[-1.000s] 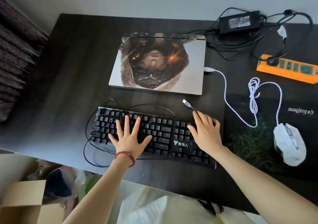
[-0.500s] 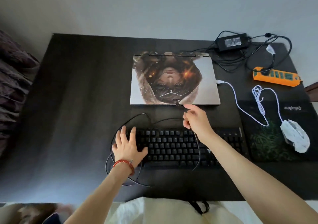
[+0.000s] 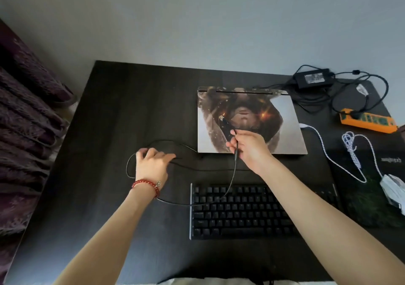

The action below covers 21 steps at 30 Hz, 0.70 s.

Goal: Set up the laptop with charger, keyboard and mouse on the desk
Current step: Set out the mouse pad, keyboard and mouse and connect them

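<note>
Keyboard (image 3: 241, 212) nearest, black, flat on dark surface (image 3: 131, 109), partly under right forearm. Its black cable (image 3: 230, 184) runs over the top key rows, loops left on the surface and back up. Left hand (image 3: 152, 164) left of keyboard, red bead bracelet (image 3: 145, 185) on wrist, fingers curled down over the cable loop, seems to grasp it; exact hold hard to tell. Right hand (image 3: 249, 146) raised above the near edge of laptop (image 3: 282, 118), pinching the cable end between thumb and fingers, USB plug (image 3: 225, 120) pointing up-left over the lid. Laptop closed, printed lid, beyond keyboard. White mouse (image 3: 394, 188) at right edge on dark mousepad (image 3: 372, 214), its white cable (image 3: 324, 149) partly bundled, running to laptop's right side. Farther back right: orange power strip (image 3: 370, 120), black charger brick (image 3: 313, 78) with tangled black cords (image 3: 381, 87). Grey wall (image 3: 197, 22) behind. Dark purple fabric (image 3: 22, 131) at left.
</note>
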Motion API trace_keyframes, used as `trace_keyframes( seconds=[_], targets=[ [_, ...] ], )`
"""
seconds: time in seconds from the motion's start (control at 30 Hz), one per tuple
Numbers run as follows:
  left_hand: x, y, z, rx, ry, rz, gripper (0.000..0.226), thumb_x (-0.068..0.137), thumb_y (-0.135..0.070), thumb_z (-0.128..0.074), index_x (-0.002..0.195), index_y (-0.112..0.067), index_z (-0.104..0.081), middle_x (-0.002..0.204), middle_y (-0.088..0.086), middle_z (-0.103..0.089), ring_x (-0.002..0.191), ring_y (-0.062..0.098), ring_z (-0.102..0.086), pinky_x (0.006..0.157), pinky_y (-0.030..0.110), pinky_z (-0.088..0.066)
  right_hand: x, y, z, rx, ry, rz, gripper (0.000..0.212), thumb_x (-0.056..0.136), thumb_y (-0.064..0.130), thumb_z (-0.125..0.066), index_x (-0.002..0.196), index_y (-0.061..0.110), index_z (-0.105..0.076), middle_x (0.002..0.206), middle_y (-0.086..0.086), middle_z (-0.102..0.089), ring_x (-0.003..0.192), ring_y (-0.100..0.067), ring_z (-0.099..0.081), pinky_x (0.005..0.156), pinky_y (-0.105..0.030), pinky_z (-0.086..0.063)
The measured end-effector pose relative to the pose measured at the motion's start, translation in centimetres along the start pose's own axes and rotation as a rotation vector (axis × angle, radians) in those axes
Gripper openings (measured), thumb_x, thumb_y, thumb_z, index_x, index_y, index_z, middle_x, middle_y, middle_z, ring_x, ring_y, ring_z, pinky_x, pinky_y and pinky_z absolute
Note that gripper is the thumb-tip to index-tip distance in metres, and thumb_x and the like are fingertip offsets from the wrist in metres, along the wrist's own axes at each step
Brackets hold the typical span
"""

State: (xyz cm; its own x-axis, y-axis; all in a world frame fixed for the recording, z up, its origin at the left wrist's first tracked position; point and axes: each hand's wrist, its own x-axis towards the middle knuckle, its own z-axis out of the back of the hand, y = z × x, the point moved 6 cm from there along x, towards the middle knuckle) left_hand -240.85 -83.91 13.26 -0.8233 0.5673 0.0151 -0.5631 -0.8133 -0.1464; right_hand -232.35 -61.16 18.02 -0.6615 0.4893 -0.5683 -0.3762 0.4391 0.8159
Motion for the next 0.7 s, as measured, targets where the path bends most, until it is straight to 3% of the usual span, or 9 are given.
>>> trace_keyframes(
  seconds=[0.1,0.17,0.2,0.27,0.33,0.43,0.53,0.6,0.7],
  targets=[
    [0.2,3.0,-2.1,0.130,0.275,0.053,0.060,0.075,-0.007,-0.054,0.130,-0.029,-0.046,0.136,0.001,-0.049,0.134,0.026,-0.032,0.113,0.054,0.002,0.4,-0.5,-2.3,-0.241,0.045,0.017,0.018,0.089,-0.002,-0.045,0.095,0.004,-0.061,0.069,-0.007,-0.063,0.068,-0.017,-0.061,0.065,-0.024,-0.044],
    [0.0,4.2,-3.9,0.039,0.489,0.123,0.068,0.079,-0.013,-0.050,0.141,-0.029,-0.026,0.151,0.000,-0.026,0.143,0.025,-0.011,0.114,0.052,0.011,0.6,-1.3,-4.0,-0.401,0.096,0.021,0.015,0.089,0.001,-0.046,0.088,0.010,-0.059,0.075,-0.005,-0.067,0.067,-0.014,-0.059,0.060,-0.023,-0.036],
    [0.1,4.3,-4.1,-0.091,0.490,0.155,0.067,0.080,-0.015,-0.050,0.142,-0.027,-0.026,0.152,0.000,-0.024,0.144,0.024,-0.008,0.115,0.049,0.011,0.7,-1.8,-4.8,-0.456,0.128,0.022,0.013,0.091,0.003,-0.047,0.089,0.011,-0.057,0.078,-0.004,-0.067,0.065,-0.013,-0.058,0.059,-0.023,-0.035],
    [0.6,4.5,-2.9,-0.432,0.277,0.271,0.054,0.081,-0.012,-0.052,0.134,-0.020,-0.043,0.146,0.002,-0.037,0.142,0.021,-0.019,0.117,0.041,0.001,0.9,-2.8,-6.5,-0.488,0.190,0.039,0.011,0.091,0.006,-0.050,0.099,0.005,-0.059,0.076,-0.004,-0.066,0.061,-0.011,-0.054,0.058,-0.020,-0.038],
    [0.7,4.6,-1.4,-0.848,0.073,0.486,0.034,0.085,-0.008,-0.051,0.117,-0.014,-0.060,0.129,0.007,-0.057,0.126,0.020,-0.046,0.108,0.026,-0.029,1.0,-3.4,-7.8,-0.489,0.230,0.080,0.011,0.089,0.006,-0.054,0.097,0.002,-0.062,0.071,-0.004,-0.063,0.059,-0.011,-0.054,0.057,-0.017,-0.041],
    [1.7,2.9,-0.7,-1.372,0.160,0.693,0.023,0.092,-0.024,-0.049,0.101,-0.012,-0.065,0.102,0.008,-0.070,0.090,0.014,-0.064,0.074,0.019,-0.047,1.3,-4.0,-10.3,-0.532,0.288,0.151,0.007,0.086,0.003,-0.058,0.085,0.002,-0.065,0.068,-0.007,-0.062,0.058,-0.013,-0.054,0.052,-0.014,-0.042],
    [3.2,2.1,-0.6,-1.479,0.218,0.737,0.021,0.088,-0.029,-0.056,0.096,-0.013,-0.066,0.083,-0.001,-0.071,0.080,0.007,-0.065,0.071,0.020,-0.046,1.5,-4.6,-11.6,-0.627,0.315,0.211,0.010,0.084,0.005,-0.061,0.080,-0.001,-0.068,0.071,-0.011,-0.066,0.061,-0.017,-0.056,0.058,-0.023,-0.045],
    [4.0,2.2,-1.1,-1.561,0.227,0.805,0.007,0.085,-0.018,-0.062,0.091,-0.016,-0.063,0.069,-0.005,-0.071,0.070,0.006,-0.064,0.067,0.019,-0.047,2.1,-5.0,-11.9,-0.646,0.327,0.223,0.009,0.083,0.006,-0.062,0.080,0.002,-0.069,0.073,-0.010,-0.067,0.062,-0.016,-0.058,0.062,-0.026,-0.048],
    [4.9,1.9,-1.9,-1.745,0.235,0.879,0.012,0.089,-0.002,-0.051,0.097,-0.011,-0.054,0.068,0.004,-0.064,0.055,0.008,-0.065,0.061,0.024,-0.055,3.2,-5.6,-11.5,-0.624,0.349,0.156,0.013,0.086,0.004,-0.058,0.092,0.005,-0.069,0.081,-0.006,-0.068,0.077,-0.018,-0.064,0.074,-0.030,-0.055]
  ],
)
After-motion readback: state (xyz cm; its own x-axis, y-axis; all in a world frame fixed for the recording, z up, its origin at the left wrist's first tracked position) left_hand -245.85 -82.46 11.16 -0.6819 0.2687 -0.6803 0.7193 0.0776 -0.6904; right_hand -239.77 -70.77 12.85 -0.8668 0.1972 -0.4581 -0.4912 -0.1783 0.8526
